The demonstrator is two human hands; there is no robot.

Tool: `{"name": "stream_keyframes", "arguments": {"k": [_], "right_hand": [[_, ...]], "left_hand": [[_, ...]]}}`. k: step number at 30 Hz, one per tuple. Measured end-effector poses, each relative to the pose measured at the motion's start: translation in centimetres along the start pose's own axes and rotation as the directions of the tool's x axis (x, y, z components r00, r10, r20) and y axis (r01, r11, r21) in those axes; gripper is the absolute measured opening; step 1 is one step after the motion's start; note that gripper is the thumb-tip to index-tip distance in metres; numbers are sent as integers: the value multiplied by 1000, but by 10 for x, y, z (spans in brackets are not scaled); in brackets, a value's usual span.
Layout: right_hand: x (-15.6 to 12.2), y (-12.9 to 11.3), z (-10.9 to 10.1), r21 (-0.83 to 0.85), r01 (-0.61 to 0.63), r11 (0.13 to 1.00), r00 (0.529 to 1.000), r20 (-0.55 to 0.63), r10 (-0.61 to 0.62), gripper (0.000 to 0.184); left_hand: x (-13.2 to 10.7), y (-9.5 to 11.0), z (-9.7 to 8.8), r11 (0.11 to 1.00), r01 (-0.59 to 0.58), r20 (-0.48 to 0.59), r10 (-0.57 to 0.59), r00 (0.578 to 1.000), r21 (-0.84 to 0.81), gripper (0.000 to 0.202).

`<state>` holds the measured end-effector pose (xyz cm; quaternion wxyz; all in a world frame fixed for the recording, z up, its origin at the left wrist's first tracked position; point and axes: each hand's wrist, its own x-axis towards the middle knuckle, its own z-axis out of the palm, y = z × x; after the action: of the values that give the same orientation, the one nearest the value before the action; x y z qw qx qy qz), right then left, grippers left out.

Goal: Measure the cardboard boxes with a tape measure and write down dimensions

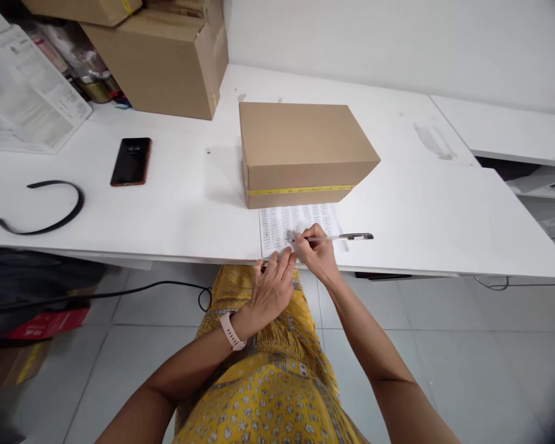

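A pen with a clear barrel and dark cap end is pinched in my right hand, its tip on a sheet of paper. Columns of small handwriting or print cover the sheet; the words are too small to read. Beside it, my left hand lies with fingers stretched out, fingertips at the paper's lower edge by the table's front. Just beyond the sheet stands a closed cardboard box with yellow tape along its front, and the sheet's far end meets the box's bottom edge.
On the white table lie a phone and a black headband-like arc at the left. More cardboard boxes and a white printed carton stand at the back left. A black cable runs below the table edge.
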<state>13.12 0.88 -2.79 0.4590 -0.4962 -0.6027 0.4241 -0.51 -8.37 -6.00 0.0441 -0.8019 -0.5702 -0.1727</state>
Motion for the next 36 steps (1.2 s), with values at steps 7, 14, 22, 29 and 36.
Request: {"name": "stream_keyframes", "arguments": {"k": [7, 14, 22, 29, 36], "right_hand": [[-2, 3, 3, -54, -18, 998, 1000, 21, 19, 26], [-2, 4, 4, -99, -2, 995, 999, 32, 5, 25], [-2, 3, 6, -97, -19, 995, 1000, -17, 17, 24], [-2, 4, 5, -117, 0, 993, 1000, -14, -1, 24], [-2, 5, 5, -123, 6, 992, 1000, -25, -9, 24]], "left_hand": [[1, 0, 1, 1000, -11, -38, 12, 999, 16, 48], [0, 1, 1, 1000, -8, -34, 8, 999, 9, 49], [0, 0, -1, 1000, -2, 5, 2, 1000, -15, 51], [1, 1, -2, 1000, 6, 15, -6, 1000, -15, 50], [1, 1, -2, 1000, 15, 14, -15, 1000, -8, 49]]}}
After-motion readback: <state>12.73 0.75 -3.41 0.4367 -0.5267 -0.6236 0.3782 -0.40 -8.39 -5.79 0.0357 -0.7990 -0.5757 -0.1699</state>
